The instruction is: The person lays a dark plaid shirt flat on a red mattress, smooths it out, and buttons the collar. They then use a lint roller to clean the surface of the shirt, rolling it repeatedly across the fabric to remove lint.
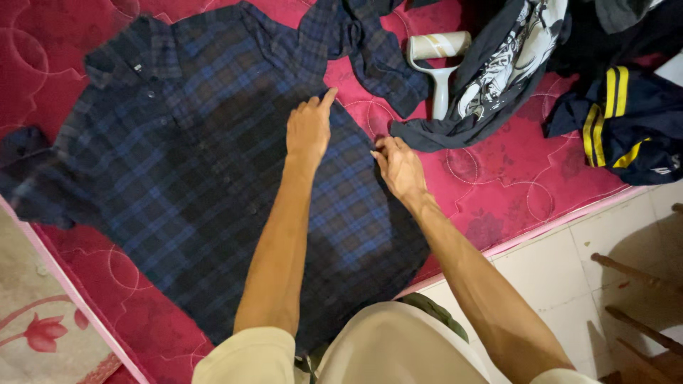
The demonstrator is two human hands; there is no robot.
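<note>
The plaid shirt (206,171) is soft woven cloth, matt, in dark blue and black checks, with small glossy plastic buttons. The bed (512,178) under it has a quilted red cover with a faint sheen and stitched circles. The lint roller (440,64) is smooth white plastic with a papery roll. The navy garment (626,121) looks slick, with yellow stripes. The floor (569,270) is smooth pale tile.
</note>
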